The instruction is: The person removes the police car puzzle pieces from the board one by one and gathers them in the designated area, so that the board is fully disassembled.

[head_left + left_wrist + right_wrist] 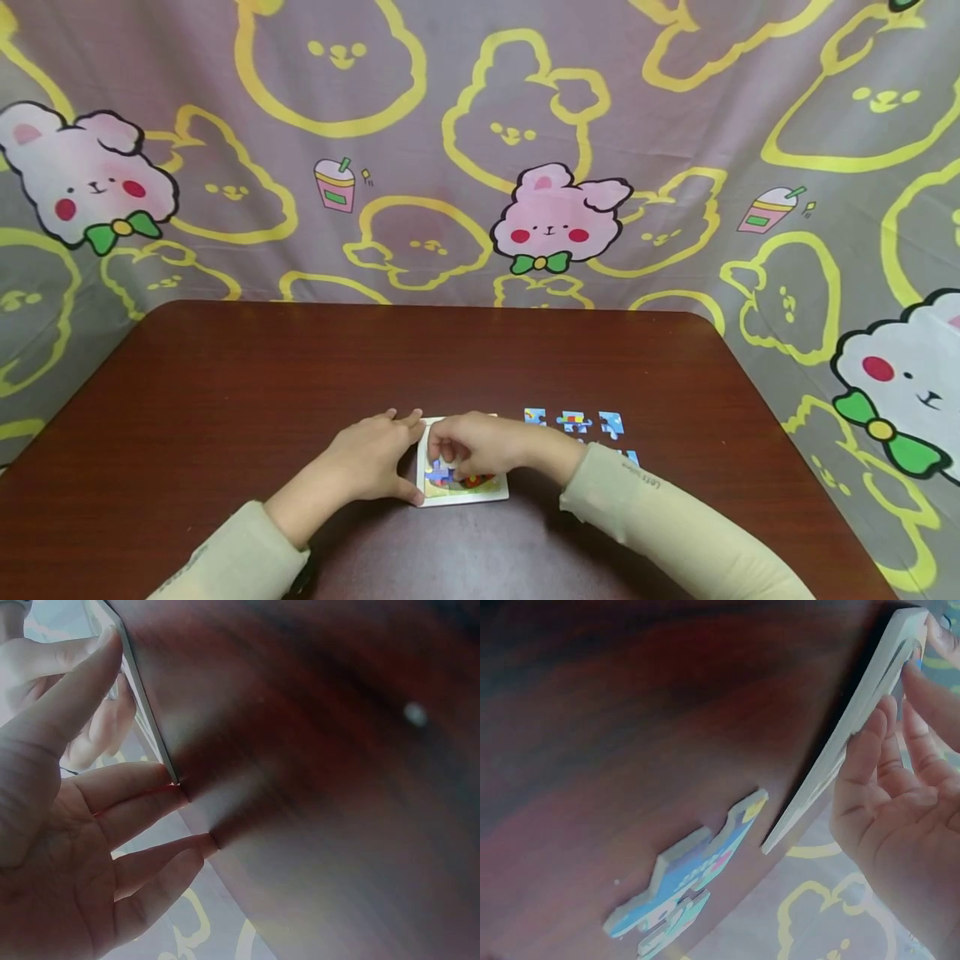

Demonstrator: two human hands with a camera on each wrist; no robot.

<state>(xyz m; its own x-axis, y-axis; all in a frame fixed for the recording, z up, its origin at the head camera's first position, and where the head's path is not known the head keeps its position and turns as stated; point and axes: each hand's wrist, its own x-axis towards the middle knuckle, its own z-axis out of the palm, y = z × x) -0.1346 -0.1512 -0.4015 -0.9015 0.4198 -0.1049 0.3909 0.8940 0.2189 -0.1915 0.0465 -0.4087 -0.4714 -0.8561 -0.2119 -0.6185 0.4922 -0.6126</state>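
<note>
A small jigsaw tray [467, 500] with a white frame lies near the table's front, partly filled with a colourful picture. Along its left side rests my left hand [367, 454], thumb at the near corner and fingers stretched past the far one. In the left wrist view those fingers are straight, their tips by the tray's edge. My right hand [480, 442] is over the tray, fingers bent down and thumb opposite, pinching a blue-purple puzzle piece [441, 473]. The right hand covers much of the tray's upper part.
To the tray's right lie several loose blue puzzle pieces [574, 420], some partly behind the right forearm. In the right wrist view, loose pieces [686, 877] lie flat near the tray. A cartoon-print curtain [420, 167] stands behind the brown table [375, 354].
</note>
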